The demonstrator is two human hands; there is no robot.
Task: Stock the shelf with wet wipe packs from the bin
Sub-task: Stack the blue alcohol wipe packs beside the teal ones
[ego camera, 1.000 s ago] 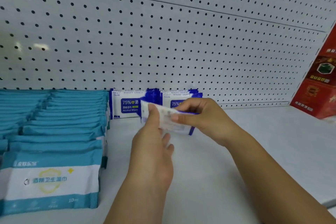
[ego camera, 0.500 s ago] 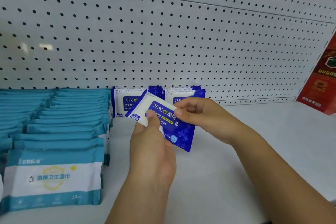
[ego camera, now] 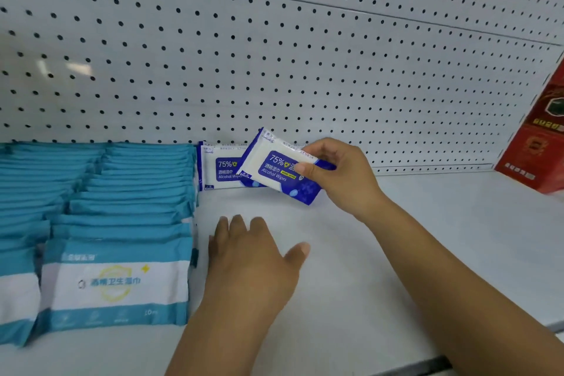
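Pack (ego camera: 274, 168), blue and white, printed "75%" and "Alcohol Wipes", held in right hand (ego camera: 338, 174) at back of shelf (ego camera: 396, 253). Grasp is a pinch at the pack's right end: thumb (ego camera: 305, 168) lies across the printed front face, other fingers (ego camera: 320, 148) curl over the top edge and down behind it. Left two-thirds of the pack sticks out clear of the fingers. Pack tilted, upper left corner highest, lower right corner lowest and close to the shelf surface; contact with the surface cannot be told. It sits just in front of the pegboard (ego camera: 274, 55) and overlaps the right part of a matching standing pack (ego camera: 218, 169), which leans against the board.

Left hand (ego camera: 253, 256) palm down over the shelf, nearer the camera, well apart from the held pack. Fingers loosely straight, thumb splayed to the right, nothing in it. Whether the palm touches the surface cannot be told.

Teal packs (ego camera: 122, 207) stand in rows along the left side, reaching from front edge to pegboard, their last row just beside the standing pack. Red box (ego camera: 537, 143) at far right, partly cut off by the frame edge.
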